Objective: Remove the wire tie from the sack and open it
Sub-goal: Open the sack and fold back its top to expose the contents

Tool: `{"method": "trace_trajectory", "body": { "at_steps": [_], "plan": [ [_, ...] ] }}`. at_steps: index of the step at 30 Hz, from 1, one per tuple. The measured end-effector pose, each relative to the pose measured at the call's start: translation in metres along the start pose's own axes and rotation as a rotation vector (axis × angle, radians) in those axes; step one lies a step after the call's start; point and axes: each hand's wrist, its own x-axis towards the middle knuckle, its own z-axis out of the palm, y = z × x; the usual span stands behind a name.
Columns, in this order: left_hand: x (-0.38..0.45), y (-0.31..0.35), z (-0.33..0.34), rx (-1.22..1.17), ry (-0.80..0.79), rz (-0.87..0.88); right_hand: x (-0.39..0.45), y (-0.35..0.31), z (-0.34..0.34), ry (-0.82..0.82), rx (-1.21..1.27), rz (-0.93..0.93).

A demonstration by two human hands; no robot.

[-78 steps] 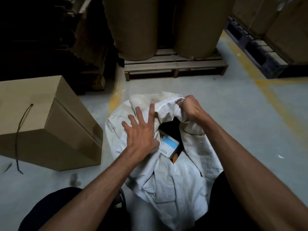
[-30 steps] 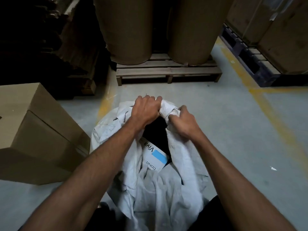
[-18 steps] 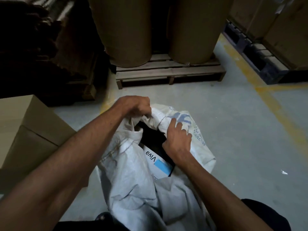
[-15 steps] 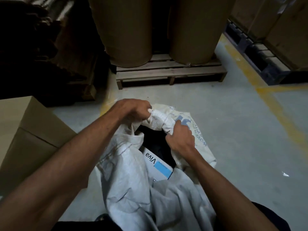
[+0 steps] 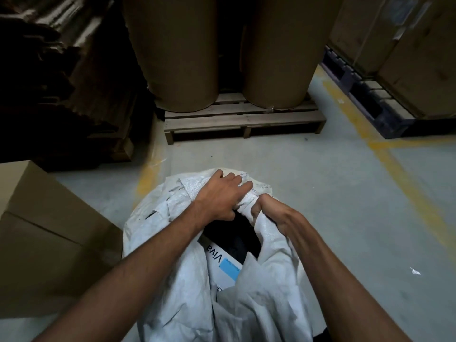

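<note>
A white woven sack (image 5: pixel 172 280) stands on the floor between my arms, its mouth gaping dark in the middle. Inside shows a white box (image 5: pixel 222 265) with a blue label and the word "Viva". My left hand (image 5: pixel 219 196) lies over the far rim of the sack with its fingers pressing on the folded cloth. My right hand (image 5: pixel 266 211) is curled around the bunched right rim and grips it. No wire tie is visible.
A cardboard box (image 5: pixel 44 233) stands close at the left. Two big brown paper rolls (image 5: pixel 177 50) rest on a wooden pallet (image 5: pixel 241 119) ahead. A dark pallet (image 5: pixel 370 107) with cartons is at the right. Yellow lines mark the grey floor.
My left hand has moved from gripping the left rim to lying across the far rim. My right hand has shifted to clutch the bunched right edge. The sack mouth stays open.
</note>
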Motion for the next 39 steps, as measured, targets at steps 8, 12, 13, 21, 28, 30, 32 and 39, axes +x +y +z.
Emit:
{"method": "trace_trajectory", "body": {
  "at_steps": [8, 12, 13, 21, 28, 30, 32, 39],
  "plan": [
    [0.026, -0.013, -0.007, -0.188, -0.378, -0.224, -0.012, 0.009, 0.018, 0.361, -0.925, -0.325],
    [0.034, -0.019, -0.023, -0.279, -0.562, -0.285, -0.016, 0.027, 0.038, 0.553, -1.111, -0.268],
    [0.034, -0.018, -0.026, -0.297, -0.578, -0.281, -0.016, 0.028, 0.038, 0.561, -1.033, -0.262],
    [-0.010, -0.010, -0.013, -0.220, -0.176, -0.009, -0.021, 0.024, -0.006, 0.318, -0.447, -0.170],
    [-0.138, 0.024, -0.058, -0.457, -0.563, 0.197, -0.014, 0.042, -0.045, 0.034, 0.040, 0.046],
    [-0.154, 0.029, -0.048, -0.235, -0.652, 0.237, 0.006, 0.062, -0.057, 0.003, 0.190, 0.077],
    [-0.165, 0.038, -0.029, -0.026, -0.576, 0.251, 0.011, 0.075, -0.060, -0.014, 0.287, 0.053],
    [-0.193, 0.036, -0.020, -0.048, -0.070, 0.095, -0.040, 0.064, -0.052, 0.000, 0.096, -0.150]
  ]
}}
